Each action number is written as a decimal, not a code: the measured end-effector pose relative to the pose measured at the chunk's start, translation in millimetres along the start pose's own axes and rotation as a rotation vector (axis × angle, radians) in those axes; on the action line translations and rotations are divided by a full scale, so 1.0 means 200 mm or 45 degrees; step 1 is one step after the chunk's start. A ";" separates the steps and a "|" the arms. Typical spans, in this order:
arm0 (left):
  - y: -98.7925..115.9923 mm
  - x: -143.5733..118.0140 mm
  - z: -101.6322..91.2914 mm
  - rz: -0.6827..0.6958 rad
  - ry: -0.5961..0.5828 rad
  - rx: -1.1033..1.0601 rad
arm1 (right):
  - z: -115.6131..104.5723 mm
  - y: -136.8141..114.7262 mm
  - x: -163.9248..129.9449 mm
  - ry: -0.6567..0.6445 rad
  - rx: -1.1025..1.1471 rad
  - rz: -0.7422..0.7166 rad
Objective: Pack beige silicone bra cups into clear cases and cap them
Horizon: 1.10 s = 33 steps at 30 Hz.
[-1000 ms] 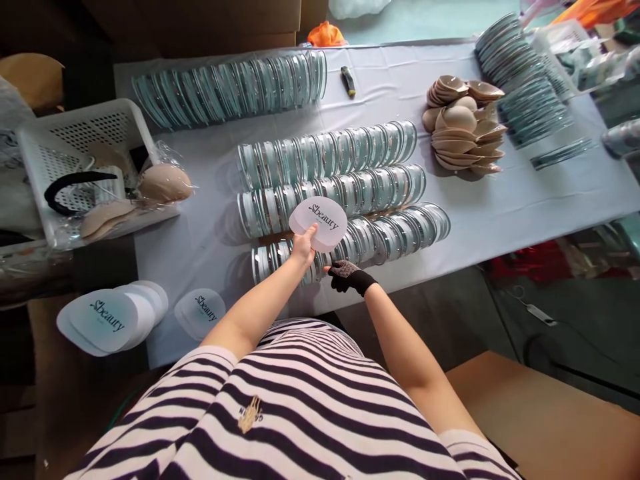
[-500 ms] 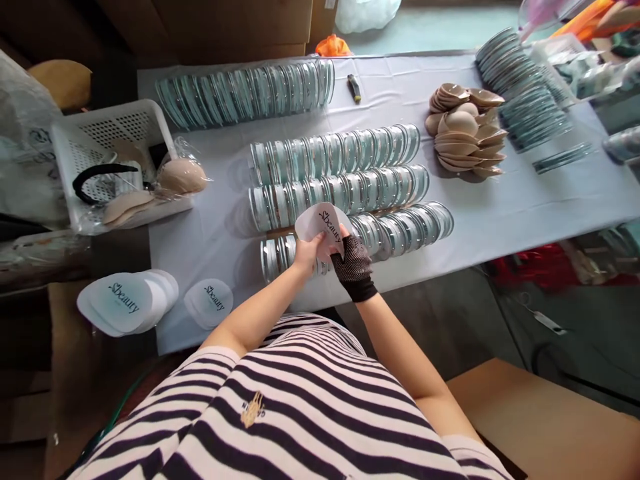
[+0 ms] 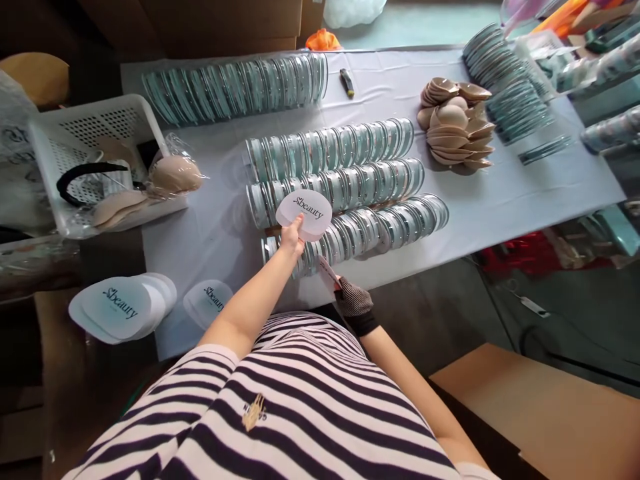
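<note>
My bare left hand [image 3: 293, 238] pinches a small stack of white rounded cards [image 3: 313, 223] printed "beauty", held above the front rows of clear plastic cases. In a dark fingerless mesh glove, my right hand [image 3: 355, 301] grips a single printed card [image 3: 328, 273], seen nearly edge-on, by the table's front edge. Beneath and beyond my hands, clear round cases [image 3: 350, 237] stand on edge in three rows. The left hand hides part of the nearest row. To the left lie a fanned pile of the same cards [image 3: 117, 310] and a smaller pile [image 3: 205, 303].
A white basket [image 3: 95, 120] with bagged beige cups stands at the left. Farther back are a long row of clear cases [image 3: 235, 87] and a cutter [image 3: 347, 83]. Stacked beige cups [image 3: 453, 127] and more cases [image 3: 517, 100] occupy the right. A cardboard box [image 3: 540, 407] sits below.
My hands have parted. The right hand has drawn down toward me with one card, while the left holds the remaining stack slightly farther left, turned flatter. The view has shifted slightly.
</note>
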State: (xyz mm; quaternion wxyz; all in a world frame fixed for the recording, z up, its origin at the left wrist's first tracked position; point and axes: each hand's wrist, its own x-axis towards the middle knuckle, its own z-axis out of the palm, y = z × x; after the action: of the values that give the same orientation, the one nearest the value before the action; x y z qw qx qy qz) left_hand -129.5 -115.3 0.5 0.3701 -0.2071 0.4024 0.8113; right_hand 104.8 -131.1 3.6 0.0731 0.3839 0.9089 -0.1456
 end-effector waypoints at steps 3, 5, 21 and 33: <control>-0.01 0.00 0.00 0.005 -0.027 -0.001 | 0.00 -0.11 0.18 -0.098 -0.001 0.080; -0.01 -0.01 0.00 0.004 -0.024 0.004 | -0.02 -0.13 0.25 -0.088 0.016 0.096; -0.01 -0.03 -0.01 -0.033 -0.038 -0.035 | 0.09 -0.10 0.39 -0.260 0.352 0.142; -0.05 -0.07 0.01 0.183 -0.019 0.090 | -0.17 0.04 0.53 0.311 0.834 0.156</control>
State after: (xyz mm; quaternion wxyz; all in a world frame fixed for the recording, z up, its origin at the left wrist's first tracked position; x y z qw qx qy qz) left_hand -112.1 -116.6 5.6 0.3210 -0.1582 0.4419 0.8226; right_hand 35.9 -43.0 8.9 -0.1545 0.4553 0.7913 -0.3777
